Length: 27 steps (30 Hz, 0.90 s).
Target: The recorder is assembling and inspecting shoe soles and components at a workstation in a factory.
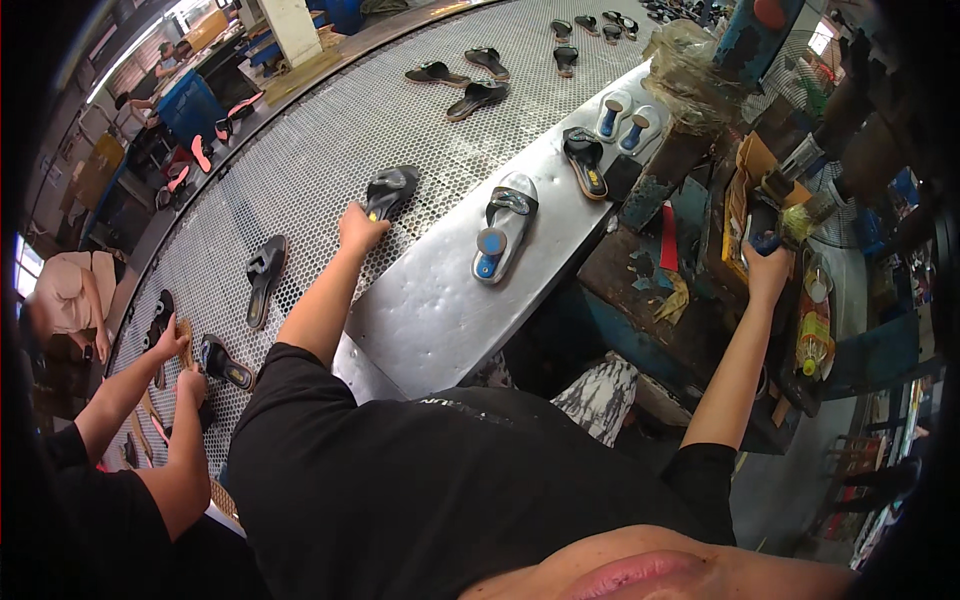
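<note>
Black sandal [390,190] on the perforated conveyor [300,150] | left hand [360,228] grasping its heel, mid pick-up or placement | right hand [768,268] clenched around a blue-handled tool [765,240] at the bench | next move probably needs a firm lift.

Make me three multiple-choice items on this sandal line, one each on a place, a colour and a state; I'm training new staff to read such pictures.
1. Where is the left hand?
A. On a black sandal on the perforated belt
B. In a lap
C. On a bottle

2. What colour is the heel pad of the sandal on the metal plate?
A. Red
B. Blue
C. Green

3. How is the right hand?
A. Hanging empty
B. Flat on the plate
C. Gripping a blue-handled tool

Answers: A, the fingers meet the sandal; B, its pad shows blue; C, the fingers wrap the handle.
</note>
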Each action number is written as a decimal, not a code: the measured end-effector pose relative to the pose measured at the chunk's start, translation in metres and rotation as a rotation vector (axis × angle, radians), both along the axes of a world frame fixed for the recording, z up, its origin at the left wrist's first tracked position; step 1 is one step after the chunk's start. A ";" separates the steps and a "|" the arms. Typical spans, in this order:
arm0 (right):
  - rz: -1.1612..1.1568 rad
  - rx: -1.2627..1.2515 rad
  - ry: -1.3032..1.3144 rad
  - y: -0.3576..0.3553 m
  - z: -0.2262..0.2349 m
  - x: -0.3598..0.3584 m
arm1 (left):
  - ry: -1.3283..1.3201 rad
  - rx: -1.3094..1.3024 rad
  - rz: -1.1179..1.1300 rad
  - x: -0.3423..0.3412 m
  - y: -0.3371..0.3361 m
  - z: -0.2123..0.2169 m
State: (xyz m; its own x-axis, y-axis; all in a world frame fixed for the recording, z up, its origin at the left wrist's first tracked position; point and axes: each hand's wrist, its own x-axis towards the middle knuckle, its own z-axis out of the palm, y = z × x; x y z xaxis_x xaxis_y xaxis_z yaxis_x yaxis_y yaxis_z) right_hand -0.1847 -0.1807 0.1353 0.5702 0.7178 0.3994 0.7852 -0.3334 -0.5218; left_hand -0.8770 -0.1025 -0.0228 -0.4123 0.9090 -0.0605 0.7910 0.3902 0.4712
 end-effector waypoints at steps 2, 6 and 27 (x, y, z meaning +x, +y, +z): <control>-0.038 -0.056 -0.066 0.006 -0.006 0.009 | -0.529 0.054 -0.029 0.019 0.017 0.023; -0.171 -0.076 -0.073 -0.006 -0.023 -0.002 | -1.722 0.396 -0.158 0.086 -0.018 0.061; 1.032 0.251 0.680 -0.156 -0.062 -0.319 | -1.586 0.111 -0.471 0.225 -0.085 0.071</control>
